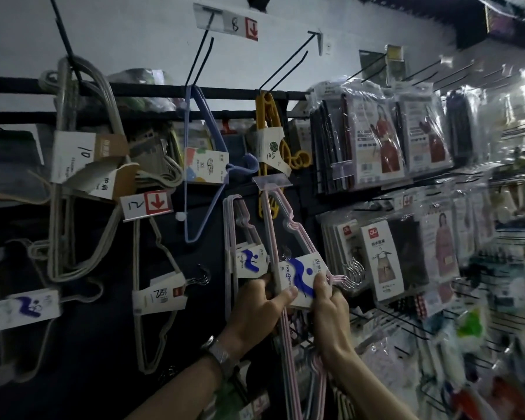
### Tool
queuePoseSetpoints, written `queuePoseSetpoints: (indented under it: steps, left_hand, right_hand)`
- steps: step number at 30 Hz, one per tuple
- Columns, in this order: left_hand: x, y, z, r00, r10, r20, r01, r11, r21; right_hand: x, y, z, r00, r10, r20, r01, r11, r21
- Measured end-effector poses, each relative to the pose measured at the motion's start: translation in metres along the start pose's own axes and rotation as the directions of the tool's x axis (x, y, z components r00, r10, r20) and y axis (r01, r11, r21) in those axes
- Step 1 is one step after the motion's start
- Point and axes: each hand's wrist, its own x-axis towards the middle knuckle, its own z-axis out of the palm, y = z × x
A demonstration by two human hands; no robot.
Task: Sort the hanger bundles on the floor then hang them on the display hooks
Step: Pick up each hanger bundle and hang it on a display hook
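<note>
Now left hand (255,307), right hand (328,304) on bundle (297,274)

A white wall (128,34) rises behind a black rail (152,89). A price tag marked 8 (238,25), with a red arrow, sits high up. Another tag marked 12 (147,205) sits lower left. To the right, clear-wrapped apron packs (376,140) hang in 2 rows, and the lower packs (382,259) carry a red logo. Below them is a blurred green item (471,324).
</note>
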Motion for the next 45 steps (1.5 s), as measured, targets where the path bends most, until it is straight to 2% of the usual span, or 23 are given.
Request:
queuePoseSetpoints:
  steps: [4, 22, 30, 36, 40, 45]
  left_hand:
    - [-0.002, -0.004, 0.000, 0.999, 0.018, -0.035, -0.019, 1.000, -0.023]
    - [0.031, -0.041, -0.002, 0.999, -0.044, -0.009, 0.043, 0.996, -0.077]
    - [0.057, -0.052, 0.000, 0.998, -0.035, -0.058, 0.032, 0.997, -0.063]
    - [0.071, -0.070, -0.001, 0.991, -0.106, -0.076, 0.104, 0.994, -0.023]
    - [0.086, -0.084, -0.008, 0.979, -0.156, -0.132, 0.158, 0.987, 0.004]
    - [0.117, -0.104, -0.017, 0.957, -0.219, -0.188, 0.240, 0.966, 0.098]
  right_hand:
    - [0.000, 0.002, 0.003, 0.999, -0.017, -0.040, 0.018, 1.000, 0.016]
    - [0.033, 0.030, 0.022, 1.000, 0.015, -0.011, -0.015, 0.999, 0.048]
    - [0.062, 0.027, 0.031, 0.998, 0.064, 0.018, -0.065, 0.997, 0.049]
    - [0.081, 0.038, 0.040, 0.984, 0.169, 0.055, -0.166, 0.985, -0.055]
    - [0.110, 0.057, 0.052, 0.979, 0.187, 0.085, -0.172, 0.972, -0.160]
    - [0.112, 0.030, 0.070, 0.953, 0.256, 0.162, -0.176, 0.903, -0.391]
